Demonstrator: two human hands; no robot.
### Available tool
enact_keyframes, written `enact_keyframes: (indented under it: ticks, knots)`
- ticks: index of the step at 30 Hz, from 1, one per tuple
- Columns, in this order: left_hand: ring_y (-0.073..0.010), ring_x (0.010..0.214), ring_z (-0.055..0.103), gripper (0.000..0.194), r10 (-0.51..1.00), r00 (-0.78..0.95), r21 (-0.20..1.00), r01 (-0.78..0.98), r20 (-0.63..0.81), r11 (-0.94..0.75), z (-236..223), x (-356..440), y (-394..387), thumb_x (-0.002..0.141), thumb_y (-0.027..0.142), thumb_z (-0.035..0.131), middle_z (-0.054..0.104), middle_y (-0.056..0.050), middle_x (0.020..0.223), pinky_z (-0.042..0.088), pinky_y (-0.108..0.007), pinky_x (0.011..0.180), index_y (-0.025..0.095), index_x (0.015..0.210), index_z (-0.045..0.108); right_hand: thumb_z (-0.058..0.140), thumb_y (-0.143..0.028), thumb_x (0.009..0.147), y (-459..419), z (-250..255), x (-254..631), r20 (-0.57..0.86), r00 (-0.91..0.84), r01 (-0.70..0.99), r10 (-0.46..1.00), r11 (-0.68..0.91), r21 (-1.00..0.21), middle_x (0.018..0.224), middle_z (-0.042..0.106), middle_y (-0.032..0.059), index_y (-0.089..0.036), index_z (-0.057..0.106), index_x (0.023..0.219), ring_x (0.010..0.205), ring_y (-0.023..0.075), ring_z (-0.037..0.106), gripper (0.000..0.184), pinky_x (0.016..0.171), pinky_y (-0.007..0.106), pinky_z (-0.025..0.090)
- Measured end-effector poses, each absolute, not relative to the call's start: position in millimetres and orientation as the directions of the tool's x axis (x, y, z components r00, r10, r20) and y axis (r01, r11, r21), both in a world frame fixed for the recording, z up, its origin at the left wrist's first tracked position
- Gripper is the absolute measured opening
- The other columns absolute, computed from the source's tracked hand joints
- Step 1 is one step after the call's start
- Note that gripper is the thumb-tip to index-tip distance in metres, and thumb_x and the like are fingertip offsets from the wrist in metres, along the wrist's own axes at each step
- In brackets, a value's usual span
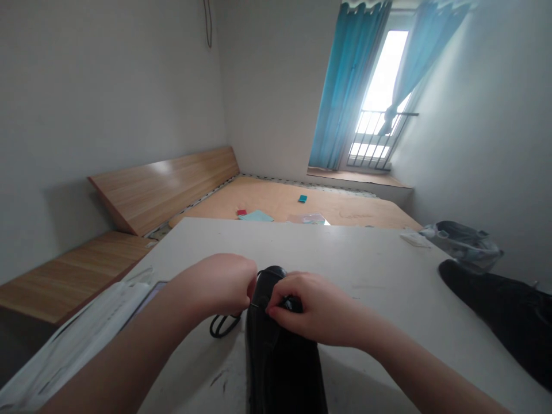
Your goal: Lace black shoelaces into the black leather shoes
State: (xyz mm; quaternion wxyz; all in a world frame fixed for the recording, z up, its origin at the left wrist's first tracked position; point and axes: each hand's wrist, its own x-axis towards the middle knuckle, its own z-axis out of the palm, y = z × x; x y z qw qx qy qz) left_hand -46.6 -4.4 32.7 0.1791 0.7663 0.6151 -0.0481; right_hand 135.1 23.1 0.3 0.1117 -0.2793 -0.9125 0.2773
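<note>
With the black shoe (284,368) parked on the worktop (366,259), black lace (221,335) seemingly pinched in the grip of the left hand (228,287), and the right hand's (314,307) thumb and forefinger pressed together (anything between can't be made out), slack is probably best taken up gently tbh.
</note>
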Motion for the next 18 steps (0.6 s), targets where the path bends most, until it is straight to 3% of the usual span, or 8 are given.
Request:
enact_keyframes:
  ticks: [6, 12, 18]
  knots:
    - [-0.0156, 0.044, 0.043, 0.017, 0.936, 0.275, 0.182, 0.954, -0.221, -0.238, 31.1, -40.2, -5.1, 0.061, 0.019, 0.053, 0.060, -0.003, 0.049, 0.026, -0.028, 0.046, 0.021, 0.053, 0.068, 0.061, -0.021, 0.080, 26.4, 0.8, 136.0, 0.041, -0.824, 0.425, 0.565, 0.664, -0.614, 0.089, 0.074, 0.0030, -0.023, 0.075, 0.087, 0.079, 0.0181, 0.064, 0.016, 0.070, 0.028, 0.043]
    - [-0.0124, 0.040, 0.032, 0.016, 0.941, 0.266, 0.161, 0.959, -0.210, -0.235, 28.7, -39.5, -5.4, 0.061, 0.018, 0.052, 0.046, 0.001, 0.042, 0.022, -0.028, 0.044, 0.020, 0.046, 0.057, 0.060, -0.019, 0.080, 26.0, 2.0, 136.6, 0.024, -0.834, 0.414, 0.551, 0.655, -0.633, 0.092, 0.074, 0.0027, -0.022, 0.075, 0.088, 0.080, 0.0182, 0.064, 0.017, 0.071, 0.028, 0.044]
    - [-0.0138, 0.041, 0.035, 0.018, 0.939, 0.273, 0.209, 0.950, -0.208, -0.230, 25.9, -34.3, -4.4, 0.061, 0.015, 0.055, 0.047, 0.000, 0.043, 0.022, -0.028, 0.045, 0.020, 0.044, 0.052, 0.057, -0.016, 0.081, 26.4, 1.5, 136.0, 0.052, -0.798, 0.420, 0.601, 0.616, -0.667, 0.090, 0.073, 0.0002, -0.023, 0.072, 0.094, 0.073, 0.0150, 0.061, 0.021, 0.067, 0.027, 0.042]
